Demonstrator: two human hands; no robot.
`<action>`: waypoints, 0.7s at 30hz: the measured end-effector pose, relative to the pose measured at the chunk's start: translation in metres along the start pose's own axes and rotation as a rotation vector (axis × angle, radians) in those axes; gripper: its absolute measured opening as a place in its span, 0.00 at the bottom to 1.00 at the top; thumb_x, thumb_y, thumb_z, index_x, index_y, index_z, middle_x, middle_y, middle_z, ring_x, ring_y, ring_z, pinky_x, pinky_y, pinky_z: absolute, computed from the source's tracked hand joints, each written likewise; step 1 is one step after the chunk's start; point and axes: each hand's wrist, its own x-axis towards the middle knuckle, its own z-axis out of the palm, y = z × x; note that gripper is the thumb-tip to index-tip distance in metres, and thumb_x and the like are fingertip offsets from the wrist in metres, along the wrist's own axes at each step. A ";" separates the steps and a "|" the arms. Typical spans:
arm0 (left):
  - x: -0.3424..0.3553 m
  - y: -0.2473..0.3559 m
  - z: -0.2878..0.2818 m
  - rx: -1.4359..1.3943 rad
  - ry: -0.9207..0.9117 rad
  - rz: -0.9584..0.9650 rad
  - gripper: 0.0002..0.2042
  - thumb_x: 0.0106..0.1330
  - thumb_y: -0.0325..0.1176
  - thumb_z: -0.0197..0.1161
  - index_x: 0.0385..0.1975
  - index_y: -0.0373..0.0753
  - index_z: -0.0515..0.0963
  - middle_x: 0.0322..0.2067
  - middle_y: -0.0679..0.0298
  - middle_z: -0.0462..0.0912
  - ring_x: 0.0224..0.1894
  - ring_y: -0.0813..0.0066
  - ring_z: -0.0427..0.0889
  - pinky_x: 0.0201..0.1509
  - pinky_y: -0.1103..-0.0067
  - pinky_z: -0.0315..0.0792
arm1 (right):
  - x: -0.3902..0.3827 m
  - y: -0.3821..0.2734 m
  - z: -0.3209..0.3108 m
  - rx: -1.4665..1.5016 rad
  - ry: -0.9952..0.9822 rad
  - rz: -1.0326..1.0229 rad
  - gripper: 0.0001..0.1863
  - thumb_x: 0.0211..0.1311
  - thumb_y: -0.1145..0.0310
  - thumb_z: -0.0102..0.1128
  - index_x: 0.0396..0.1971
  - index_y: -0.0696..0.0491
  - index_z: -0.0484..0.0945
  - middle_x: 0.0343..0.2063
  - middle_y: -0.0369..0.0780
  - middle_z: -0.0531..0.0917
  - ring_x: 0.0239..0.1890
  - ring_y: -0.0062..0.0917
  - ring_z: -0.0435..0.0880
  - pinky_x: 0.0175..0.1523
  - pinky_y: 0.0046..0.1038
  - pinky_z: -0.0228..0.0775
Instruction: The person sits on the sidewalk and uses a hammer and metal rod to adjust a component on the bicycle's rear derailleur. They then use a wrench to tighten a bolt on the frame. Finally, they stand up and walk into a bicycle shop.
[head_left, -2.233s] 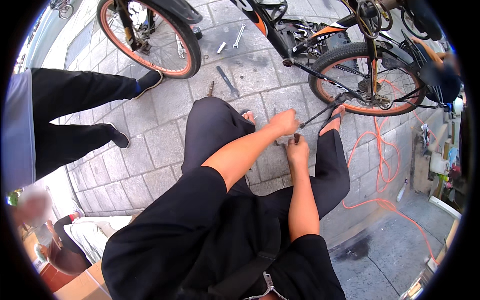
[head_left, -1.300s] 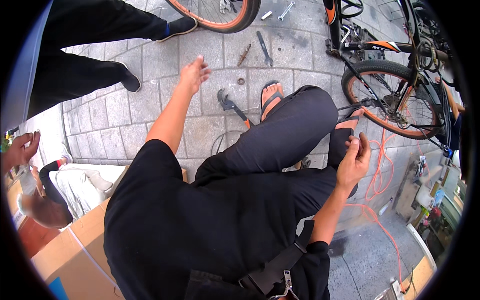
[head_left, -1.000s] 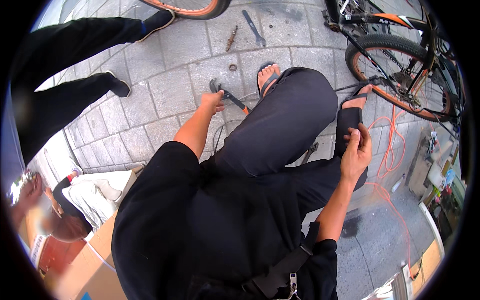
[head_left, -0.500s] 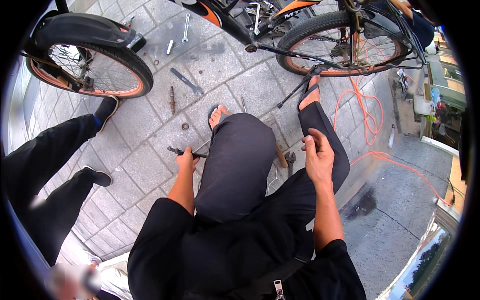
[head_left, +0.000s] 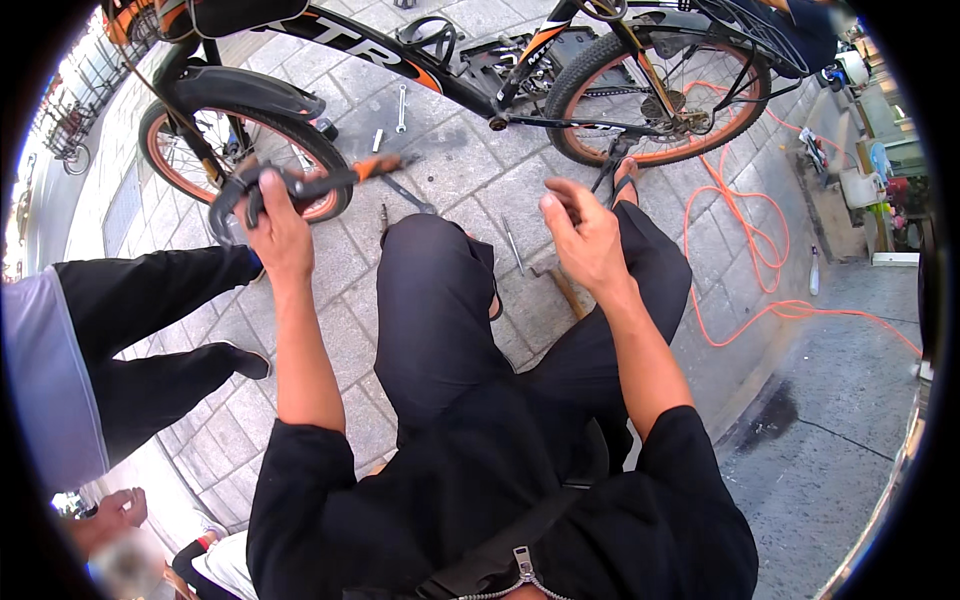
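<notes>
The left hand [head_left: 275,215], in the frame's upper left, clenches black orange-handled pliers [head_left: 300,185] that might slip and drop onto the grey paving [head_left: 470,165], while the right hand [head_left: 585,235] hangs released.

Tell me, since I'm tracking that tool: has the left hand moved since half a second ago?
Yes. The left hand rose from the paving beside the knee and now holds the tool up before the front wheel.
</notes>
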 end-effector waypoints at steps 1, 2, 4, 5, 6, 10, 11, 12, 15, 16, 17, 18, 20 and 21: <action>0.008 0.036 0.020 -0.157 0.058 -0.010 0.17 0.81 0.39 0.50 0.61 0.35 0.63 0.36 0.57 0.81 0.45 0.54 0.88 0.45 0.62 0.87 | 0.010 -0.004 0.002 -0.012 -0.039 -0.045 0.22 0.72 0.60 0.63 0.58 0.59 0.78 0.43 0.48 0.87 0.45 0.28 0.87 0.49 0.28 0.78; 0.014 0.058 0.038 -0.268 0.057 -0.060 0.16 0.81 0.38 0.49 0.59 0.35 0.65 0.37 0.55 0.82 0.47 0.50 0.88 0.46 0.59 0.87 | 0.018 -0.006 0.000 -0.036 -0.068 -0.083 0.24 0.72 0.58 0.64 0.60 0.58 0.77 0.44 0.47 0.87 0.45 0.28 0.87 0.48 0.28 0.78; 0.020 0.085 0.066 -0.425 -0.006 -0.126 0.13 0.81 0.39 0.48 0.51 0.36 0.71 0.37 0.54 0.83 0.48 0.47 0.87 0.50 0.54 0.85 | 0.038 0.005 -0.002 0.337 -0.167 0.020 0.29 0.72 0.52 0.63 0.63 0.54 0.74 0.44 0.45 0.86 0.42 0.25 0.86 0.41 0.26 0.77; 0.020 0.088 0.082 -0.523 -0.047 -0.225 0.12 0.81 0.39 0.49 0.49 0.36 0.72 0.37 0.54 0.83 0.48 0.47 0.87 0.50 0.53 0.85 | 0.044 0.010 -0.006 0.519 -0.218 0.070 0.31 0.72 0.48 0.63 0.65 0.53 0.73 0.44 0.44 0.86 0.40 0.24 0.85 0.38 0.25 0.76; 0.017 0.089 0.093 -0.604 -0.078 -0.323 0.12 0.81 0.40 0.49 0.47 0.36 0.72 0.38 0.53 0.83 0.48 0.47 0.87 0.50 0.53 0.85 | 0.046 0.007 -0.009 0.752 -0.295 0.061 0.32 0.72 0.46 0.61 0.66 0.52 0.71 0.43 0.43 0.86 0.38 0.23 0.84 0.35 0.24 0.73; -0.021 0.050 0.161 -0.900 -0.238 -0.749 0.13 0.80 0.42 0.50 0.45 0.37 0.71 0.42 0.52 0.83 0.51 0.47 0.85 0.55 0.49 0.82 | 0.063 -0.001 -0.043 1.221 -0.376 -0.003 0.31 0.76 0.37 0.47 0.54 0.51 0.78 0.29 0.38 0.83 0.24 0.20 0.78 0.25 0.24 0.67; -0.029 0.032 0.168 -0.959 -0.233 -0.824 0.14 0.80 0.44 0.51 0.48 0.37 0.72 0.43 0.51 0.83 0.53 0.46 0.84 0.57 0.49 0.80 | 0.068 0.006 -0.051 1.095 -0.250 -0.019 0.31 0.77 0.37 0.43 0.47 0.52 0.80 0.26 0.38 0.83 0.20 0.21 0.78 0.22 0.24 0.67; -0.030 0.017 0.183 -1.044 -0.261 -0.876 0.16 0.79 0.46 0.52 0.50 0.38 0.72 0.44 0.51 0.83 0.54 0.46 0.83 0.59 0.48 0.79 | 0.074 0.014 -0.060 0.987 -0.201 0.006 0.32 0.77 0.37 0.41 0.45 0.53 0.80 0.25 0.39 0.83 0.18 0.22 0.78 0.20 0.23 0.68; -0.037 -0.010 0.210 -1.140 -0.445 -0.928 0.23 0.77 0.53 0.55 0.57 0.38 0.72 0.52 0.49 0.82 0.58 0.47 0.80 0.62 0.51 0.76 | 0.084 0.008 -0.096 0.989 0.077 0.194 0.32 0.75 0.38 0.46 0.34 0.54 0.83 0.19 0.42 0.85 0.10 0.24 0.77 0.12 0.23 0.64; -0.036 -0.011 0.210 -1.163 -0.413 -0.925 0.25 0.76 0.55 0.55 0.58 0.38 0.72 0.54 0.49 0.81 0.60 0.47 0.79 0.63 0.51 0.76 | 0.091 0.001 -0.097 1.013 0.134 0.238 0.33 0.73 0.36 0.48 0.30 0.54 0.83 0.20 0.43 0.86 0.09 0.24 0.76 0.11 0.23 0.62; -0.029 -0.011 0.218 -1.190 -0.383 -0.923 0.27 0.76 0.56 0.56 0.58 0.38 0.72 0.55 0.48 0.80 0.61 0.48 0.79 0.64 0.51 0.75 | 0.102 0.005 -0.105 1.034 0.146 0.278 0.33 0.73 0.36 0.48 0.29 0.53 0.83 0.20 0.43 0.86 0.09 0.24 0.76 0.10 0.22 0.62; -0.019 -0.017 0.222 -1.147 -0.356 -0.862 0.27 0.75 0.57 0.56 0.58 0.37 0.72 0.56 0.48 0.79 0.62 0.47 0.78 0.64 0.51 0.74 | 0.114 0.009 -0.102 1.062 0.140 0.326 0.33 0.72 0.36 0.49 0.28 0.53 0.83 0.20 0.44 0.87 0.08 0.23 0.75 0.10 0.22 0.61; -0.022 -0.051 0.223 -1.033 -0.262 -0.798 0.29 0.74 0.59 0.56 0.57 0.37 0.73 0.57 0.47 0.78 0.64 0.47 0.76 0.66 0.51 0.72 | 0.137 0.014 -0.099 1.005 0.111 0.344 0.33 0.72 0.35 0.49 0.27 0.53 0.83 0.19 0.43 0.86 0.07 0.23 0.74 0.09 0.21 0.59; -0.024 -0.066 0.233 -1.010 -0.211 -0.827 0.29 0.74 0.59 0.56 0.55 0.35 0.72 0.57 0.45 0.78 0.64 0.45 0.75 0.68 0.51 0.69 | 0.143 0.028 -0.101 0.965 0.102 0.394 0.33 0.71 0.35 0.49 0.26 0.53 0.83 0.18 0.43 0.86 0.07 0.23 0.73 0.09 0.21 0.58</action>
